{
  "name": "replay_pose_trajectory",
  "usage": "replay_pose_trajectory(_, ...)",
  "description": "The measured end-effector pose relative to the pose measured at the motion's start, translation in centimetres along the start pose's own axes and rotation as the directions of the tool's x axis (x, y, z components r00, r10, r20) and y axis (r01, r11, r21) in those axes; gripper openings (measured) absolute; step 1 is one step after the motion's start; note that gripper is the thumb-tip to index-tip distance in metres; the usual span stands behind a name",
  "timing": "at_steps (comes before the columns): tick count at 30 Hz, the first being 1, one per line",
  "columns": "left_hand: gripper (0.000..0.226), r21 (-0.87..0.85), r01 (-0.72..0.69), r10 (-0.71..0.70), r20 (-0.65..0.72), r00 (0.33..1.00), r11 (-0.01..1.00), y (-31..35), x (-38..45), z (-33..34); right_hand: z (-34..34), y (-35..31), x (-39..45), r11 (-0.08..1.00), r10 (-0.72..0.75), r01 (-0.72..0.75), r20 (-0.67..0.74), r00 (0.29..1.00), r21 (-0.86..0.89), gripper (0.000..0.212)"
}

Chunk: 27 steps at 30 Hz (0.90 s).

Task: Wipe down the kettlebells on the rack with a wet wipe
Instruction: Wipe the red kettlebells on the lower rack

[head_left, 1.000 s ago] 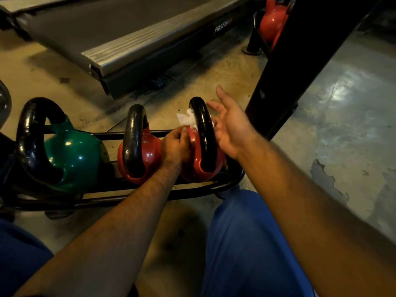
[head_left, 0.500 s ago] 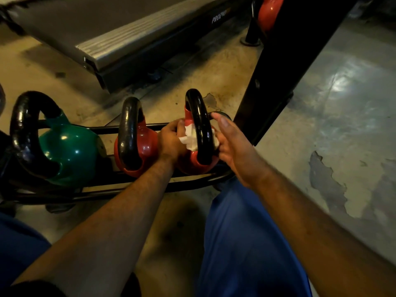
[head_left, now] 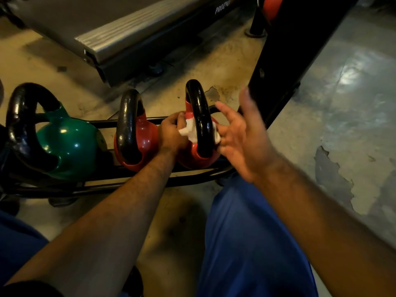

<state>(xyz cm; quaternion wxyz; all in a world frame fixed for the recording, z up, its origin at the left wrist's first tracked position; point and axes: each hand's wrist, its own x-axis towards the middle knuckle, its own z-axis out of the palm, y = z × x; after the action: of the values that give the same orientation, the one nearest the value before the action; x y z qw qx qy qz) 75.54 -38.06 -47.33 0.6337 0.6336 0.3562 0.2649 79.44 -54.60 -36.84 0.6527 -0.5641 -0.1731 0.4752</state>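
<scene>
Left hand (head_left: 171,133) pinches a white wet wipe (head_left: 189,130), fingers curled around it, pressing it against the left side of the black handle (head_left: 200,116) of the rightmost red kettlebell (head_left: 192,156). Wipe is threaded through the handle loop; a bit of white shows on the right side of the handle too, just beside the right hand's fingertips. Right hand (head_left: 244,133) is spread wide, palm turned toward the camera, fingers relaxed and holding nothing; lower fingertips look like they touch the wipe end or the kettlebell body, but motion blur makes that hard to confirm. Thumb points up near the black upright post (head_left: 285,61).

Rightmost red kettlebell sits at the right end of the low black tube rack (head_left: 120,185), handle upright. Second red kettlebell (head_left: 137,142) stands just beside it to the left, black handle upright, with the left wrist between the two. Green kettlebell (head_left: 68,146) sits further left on the same rack, its black handle tilted left. Another red kettlebell (head_left: 271,7) is partly visible at the top edge behind the post.

Treadmill deck (head_left: 120,28) lies beyond the rack, lettering on its side rail. Concrete floor (head_left: 353,93) is glossy at right, with peeled patches. Blue-clad knees (head_left: 252,243) sit low in frame, both forearms reaching forward over them.
</scene>
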Motion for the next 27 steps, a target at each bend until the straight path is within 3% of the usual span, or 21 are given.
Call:
replay_pose_trajectory(3,0.018,0.069,-0.039,0.04,-0.013,0.999,0.997,-0.5,0.6,0.0,0.0,-2.7,1.3,0.972,0.08,-0.089,0.051,0.995,0.215,0.112)
replay_pose_trajectory(9,0.03,0.134,-0.071,0.083,-0.081,0.993,0.988,0.0,0.5,0.4,0.9,-5.6,6.8,0.862,0.239,-0.206,-0.014,0.971,0.464,0.12)
replay_pose_trajectory(13,0.028,0.136,-0.054,0.065,-0.077,0.995,0.989,0.1,0.5,0.3,1.8,-6.7,9.1,0.876,0.244,-0.166,-0.118,0.963,0.453,0.123)
replay_pose_trajectory(16,0.029,0.14,-0.053,0.065,-0.081,0.995,0.989,-0.1,0.6,0.4,2.1,-6.1,8.7,0.932,0.213,-0.139,-0.196,0.957,0.335,0.122)
replay_pose_trajectory(21,0.029,0.151,-0.077,0.089,-0.072,0.993,0.985,-0.6,0.7,0.3,1.2,-3.0,6.5,0.982,0.152,-0.116,-0.248,0.957,0.151,0.086)
replay_pose_trajectory(27,0.029,0.157,-0.054,0.068,-0.084,0.994,0.986,-0.1,0.4,0.3,3.0,-6.6,9.0,0.941,0.106,-0.012,-0.261,0.959,0.338,0.108)
